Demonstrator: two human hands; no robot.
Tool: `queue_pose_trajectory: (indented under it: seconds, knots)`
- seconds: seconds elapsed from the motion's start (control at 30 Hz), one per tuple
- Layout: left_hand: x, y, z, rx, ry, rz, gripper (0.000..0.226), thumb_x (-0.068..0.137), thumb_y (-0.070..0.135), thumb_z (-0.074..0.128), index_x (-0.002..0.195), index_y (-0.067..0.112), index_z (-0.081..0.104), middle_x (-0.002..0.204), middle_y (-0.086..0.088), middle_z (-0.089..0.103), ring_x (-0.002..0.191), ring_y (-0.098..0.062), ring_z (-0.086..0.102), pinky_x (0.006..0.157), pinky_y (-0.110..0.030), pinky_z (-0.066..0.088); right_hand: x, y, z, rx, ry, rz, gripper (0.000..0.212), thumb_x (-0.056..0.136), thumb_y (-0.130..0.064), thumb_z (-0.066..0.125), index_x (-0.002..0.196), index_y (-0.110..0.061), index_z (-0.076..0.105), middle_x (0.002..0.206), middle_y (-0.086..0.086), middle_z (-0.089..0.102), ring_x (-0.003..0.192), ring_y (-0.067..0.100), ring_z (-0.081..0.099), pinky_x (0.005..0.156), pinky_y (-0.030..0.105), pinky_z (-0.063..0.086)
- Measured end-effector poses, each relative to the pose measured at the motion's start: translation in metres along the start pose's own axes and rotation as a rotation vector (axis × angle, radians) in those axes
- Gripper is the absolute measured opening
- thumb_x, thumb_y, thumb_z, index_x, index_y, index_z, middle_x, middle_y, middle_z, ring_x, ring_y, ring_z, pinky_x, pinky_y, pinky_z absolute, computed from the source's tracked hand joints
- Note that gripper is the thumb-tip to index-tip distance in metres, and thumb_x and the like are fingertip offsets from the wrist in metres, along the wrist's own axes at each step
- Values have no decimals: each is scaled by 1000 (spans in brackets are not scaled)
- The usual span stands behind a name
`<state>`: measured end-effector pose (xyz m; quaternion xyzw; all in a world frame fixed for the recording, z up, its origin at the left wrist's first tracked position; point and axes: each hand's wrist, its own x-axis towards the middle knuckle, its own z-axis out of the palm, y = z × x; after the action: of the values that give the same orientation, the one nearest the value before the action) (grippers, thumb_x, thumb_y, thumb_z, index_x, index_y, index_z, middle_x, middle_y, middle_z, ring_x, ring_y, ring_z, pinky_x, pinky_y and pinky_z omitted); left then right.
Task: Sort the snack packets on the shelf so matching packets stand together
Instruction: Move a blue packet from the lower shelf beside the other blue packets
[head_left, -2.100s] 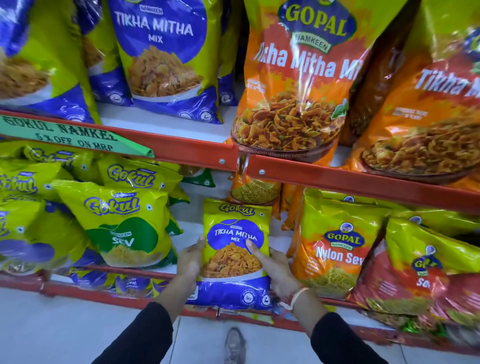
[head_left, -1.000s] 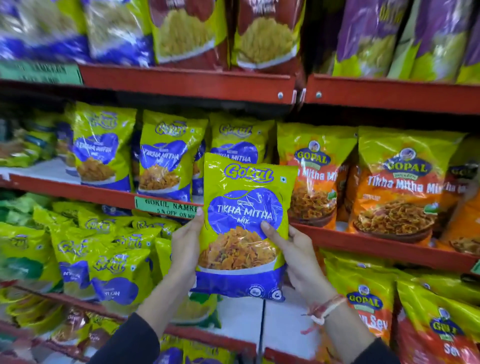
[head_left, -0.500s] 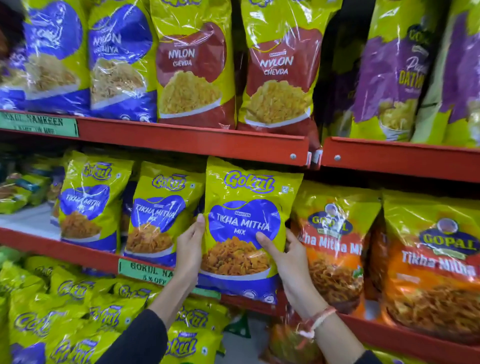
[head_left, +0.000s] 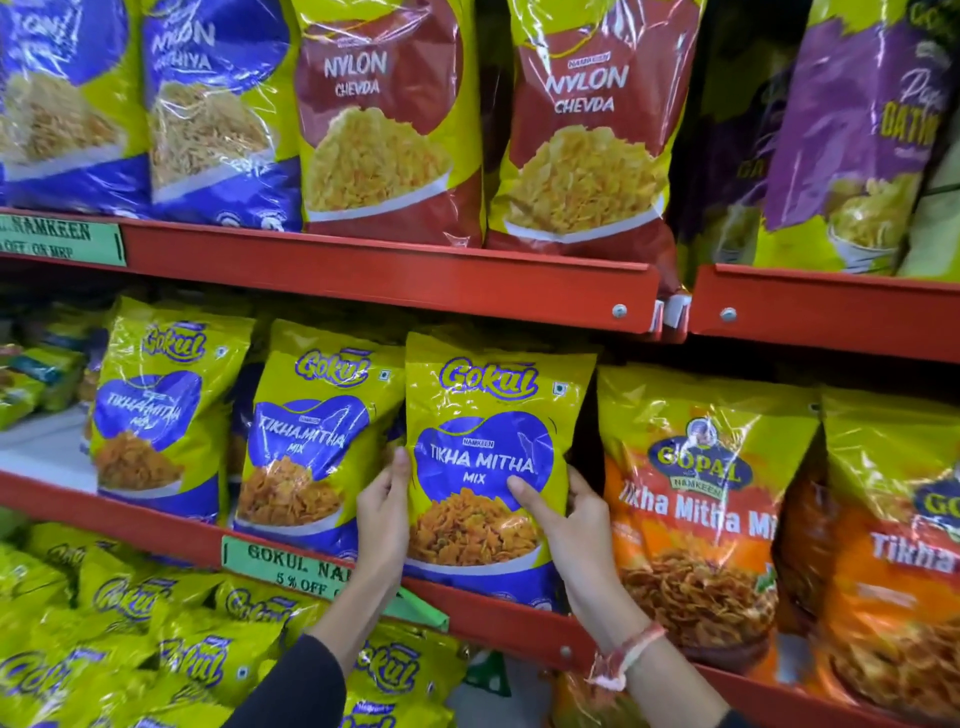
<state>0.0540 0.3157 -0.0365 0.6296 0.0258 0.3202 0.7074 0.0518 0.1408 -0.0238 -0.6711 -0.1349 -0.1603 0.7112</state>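
The Gokul Tikha Mitha Mix packet (head_left: 493, 467) is standing at the front edge of the middle shelf (head_left: 171, 535), its base seeming to rest on the red lip, with the left hand (head_left: 382, 512) pressing its left side and the right hand (head_left: 576, 514) cupping its right side, so both sets of fingers are wrapping the packet, thumbs lying on the front face. It is looking light, puffed and soft, the glossy film likely slippery and the fried mix inside easy to crush, so a gentle hold low on both side seams is probably suiting it best. To its left, just beside it, the matching Gokul Tikha Mitha packets (head_left: 306, 441) are standing upright; to its right the orange Gopal Tikha Mitha packet (head_left: 701, 493) is standing near, with a dark gap between. The upper shelf edge (head_left: 389, 275) is hanging close above the packet's top seal, leaving little headroom, so sliding it straight back is looking easier than lifting.
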Motion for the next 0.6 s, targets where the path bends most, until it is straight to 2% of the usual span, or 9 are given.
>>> queue_pose_trajectory:
  seconds: [0.03,0.1,0.2,0.27,0.37,0.4,0.47,0.53,0.6]
  knots:
    - [-1,-2,-1,-12,-19,0,42,93,48,42,79,17,66,67,-3,59,61,-9,52,60,-29,44,-1,2,0,-21,7,-8,28,80,-23,80,106,-25,70,95,-7,80,96,14,75,90,38,59]
    - [-3,-3,-5,-18,-41,31,32,95,44,43,92,24,68,93,-1,69,87,-15,62,74,-25,50,-2,1,0,-54,30,-14,37,80,-27,80,114,-24,66,100,-8,79,100,14,73,89,35,59]
    - [-5,5,-7,52,-60,139,40,94,38,46,126,15,57,124,2,63,116,-10,57,83,-4,46,-4,-8,2,-114,76,-52,73,79,-39,78,144,-24,47,132,-7,66,121,8,61,106,42,50]
    - [-8,15,-8,109,-23,250,44,95,33,48,134,13,51,130,4,59,120,-7,54,87,-4,44,-8,-19,4,-175,111,-127,80,84,-43,72,152,-24,35,151,-7,49,138,7,45,117,40,38]
    - [1,35,-8,187,61,414,39,96,31,48,131,14,55,127,4,61,118,-8,57,96,-22,46,-6,-41,0,-347,184,-303,67,93,-37,62,151,-15,37,157,-3,39,144,6,31,121,28,25]
    - [9,45,-8,219,81,464,36,97,30,48,128,15,57,126,2,63,117,-10,58,96,-26,46,-1,-50,-4,-409,234,-373,59,96,-32,61,148,-11,43,154,1,44,141,7,34,117,21,24]
    - [31,62,-9,320,99,559,33,98,27,45,124,12,59,123,-4,66,113,-18,61,92,-24,43,15,-67,-14,-533,319,-500,40,99,-20,58,135,-3,58,141,12,58,132,19,50,106,14,28]
    - [54,78,-9,480,77,639,31,98,20,45,123,8,60,120,-12,67,109,-28,62,85,-20,37,34,-79,-26,-633,329,-552,29,99,-12,57,123,1,67,129,17,67,121,31,62,98,17,35]
    - [73,86,-7,636,16,702,30,97,14,47,122,5,61,121,-18,66,110,-36,62,93,-25,37,48,-87,-36,-690,332,-542,25,97,-8,57,117,0,70,123,18,70,115,34,66,95,23,37]
